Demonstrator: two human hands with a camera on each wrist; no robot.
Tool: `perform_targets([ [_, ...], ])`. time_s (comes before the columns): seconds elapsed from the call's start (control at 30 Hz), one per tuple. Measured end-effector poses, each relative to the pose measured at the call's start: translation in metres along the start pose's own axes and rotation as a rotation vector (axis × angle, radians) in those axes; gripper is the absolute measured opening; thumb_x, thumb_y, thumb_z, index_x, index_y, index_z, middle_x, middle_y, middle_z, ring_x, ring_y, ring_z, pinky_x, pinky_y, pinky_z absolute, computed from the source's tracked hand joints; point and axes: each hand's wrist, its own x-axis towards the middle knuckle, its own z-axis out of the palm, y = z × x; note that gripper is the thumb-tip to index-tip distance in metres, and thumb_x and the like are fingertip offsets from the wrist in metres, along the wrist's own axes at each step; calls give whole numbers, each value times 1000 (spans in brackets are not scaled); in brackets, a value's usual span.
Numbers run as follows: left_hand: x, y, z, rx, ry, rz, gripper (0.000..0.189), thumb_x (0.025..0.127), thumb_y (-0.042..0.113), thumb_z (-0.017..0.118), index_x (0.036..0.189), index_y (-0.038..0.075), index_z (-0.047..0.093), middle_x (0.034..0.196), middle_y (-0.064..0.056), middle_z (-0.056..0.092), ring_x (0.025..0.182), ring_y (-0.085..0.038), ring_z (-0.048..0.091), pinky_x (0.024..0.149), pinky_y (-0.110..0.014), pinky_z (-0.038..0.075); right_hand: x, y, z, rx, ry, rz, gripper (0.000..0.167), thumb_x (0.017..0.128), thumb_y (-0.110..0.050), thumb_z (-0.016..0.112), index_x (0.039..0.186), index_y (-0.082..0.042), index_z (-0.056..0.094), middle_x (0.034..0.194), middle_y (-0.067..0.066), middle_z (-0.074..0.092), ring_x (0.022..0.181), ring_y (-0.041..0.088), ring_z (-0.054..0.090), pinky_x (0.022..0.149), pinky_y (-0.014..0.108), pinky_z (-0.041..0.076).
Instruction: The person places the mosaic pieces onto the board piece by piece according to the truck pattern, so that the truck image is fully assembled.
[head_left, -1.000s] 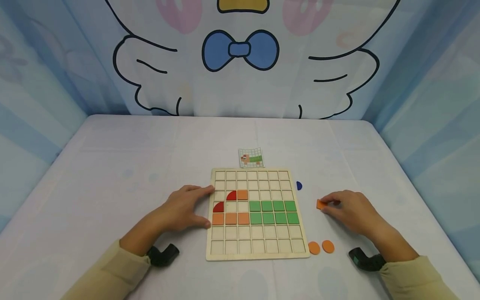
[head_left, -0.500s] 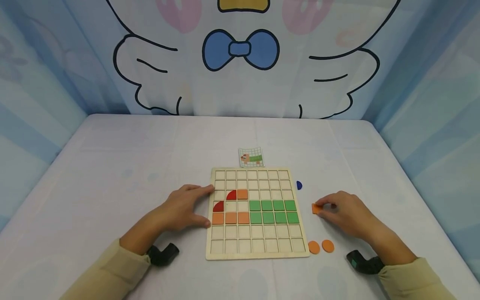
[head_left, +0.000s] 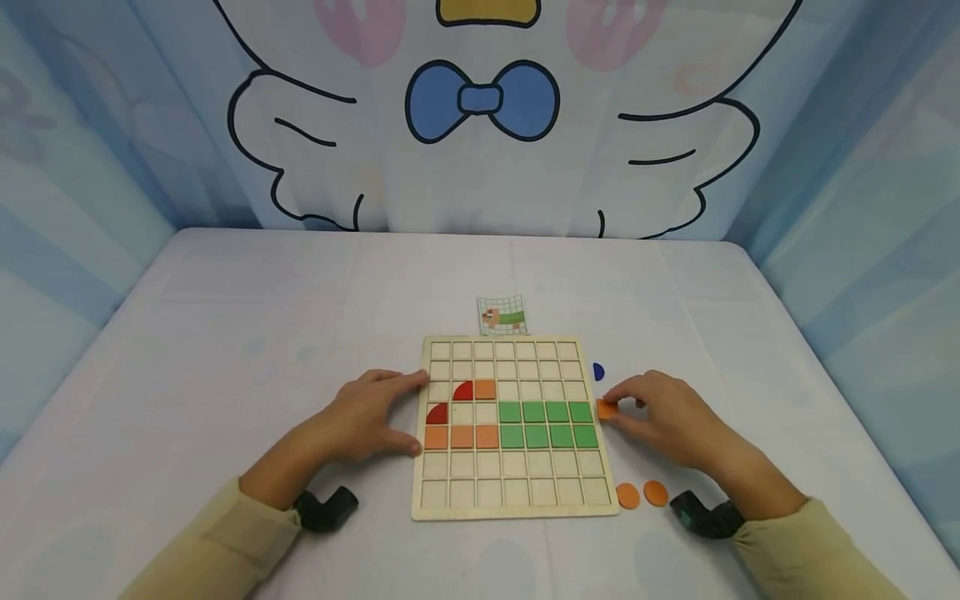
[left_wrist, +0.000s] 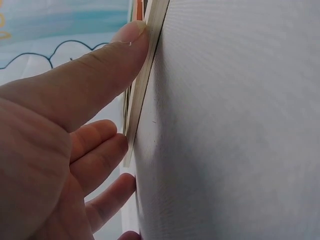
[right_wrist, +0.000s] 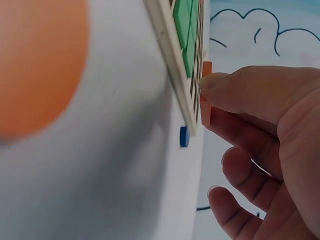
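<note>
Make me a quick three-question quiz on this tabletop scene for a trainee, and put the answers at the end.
1. What does the right hand pinch?
A) a blue half-disc
B) an orange piece
C) a red quarter-disc

2. True or false: the left hand touches the board at its left edge.

3. How many green squares sit in the grid?

Key: 1. B. 2. True; the thumb meets that edge in the left wrist view. 3. Eight, in two rows of four.
</note>
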Motion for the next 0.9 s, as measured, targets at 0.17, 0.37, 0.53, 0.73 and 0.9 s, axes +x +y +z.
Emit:
perform_targets([
  [0.17,0,-1,1,-5,-1,1,92,74,37,90,152,14,46,145,-15,50,136,-39,38,104,-60,36,9,-12,-1,2,-10,-51,20,88,-19,78,107,-11,76,98,-4,70,83,14,53,69,33,48],
  [0.37,1,-2,1,-6,3,5,92,74,37,90,151,14,46,145,-14,50,136,-38,38,104,-60,36,19,-24,1,-4,-7,-107,17,88,-18,78,104,-13,77,91,-8,67,78,13,51,66,30,45],
  [0.53,2,-2,1,-5,1,10,92,74,37,89,152,13,46,145,-15,50,136,-39,38,104,-60,36,27,-32,2,-3,-7,-145,15,89,-21,77,103,-14,77,94,-7,68,79,15,53,67,31,45],
  [0.73,3,-2,2,-1,-4,-1,92,75,37,90,152,13,45,145,-16,49,136,-39,38,104,-60,36,34,-39,5,-1,1,-185,15,89,-17,77,103,-13,76,95,-5,68,79,15,53,67,31,45],
  [0.9,3,-2,2,-4,-4,-8,92,75,36,89,152,14,44,146,-16,48,137,-39,38,104,-60,36,41,-44,8,-6,-10,-197,15,90,-19,76,103,-12,76,95,-4,68,79,15,53,68,31,46],
])
